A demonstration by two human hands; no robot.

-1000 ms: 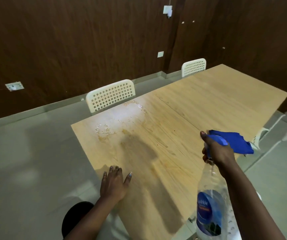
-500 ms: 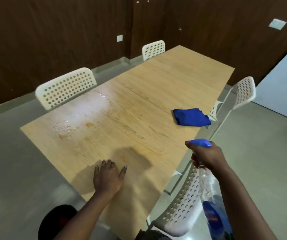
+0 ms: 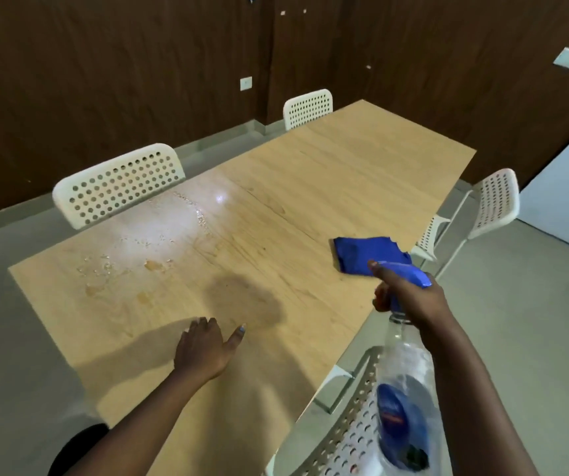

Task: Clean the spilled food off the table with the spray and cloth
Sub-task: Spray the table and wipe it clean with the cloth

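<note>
Holding the spray bottle (image 3: 402, 389) over the counter's (image 3: 310, 187) near edge.
Right hand (image 3: 410, 297) grips its neck; bottle slants, nozzle aimed far-left toward the spill (image 3: 128, 266); cloth (image 3: 365, 254) just beyond; left hand (image 3: 204, 348) rests flat.

Dark wood walls (image 3: 104, 80) (white chairs (image 3: 118, 187))

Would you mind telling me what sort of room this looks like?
Probably a meeting or dining room: a long wooden table, white perforated chairs along its sides, and dark wood-panelled walls.
</note>
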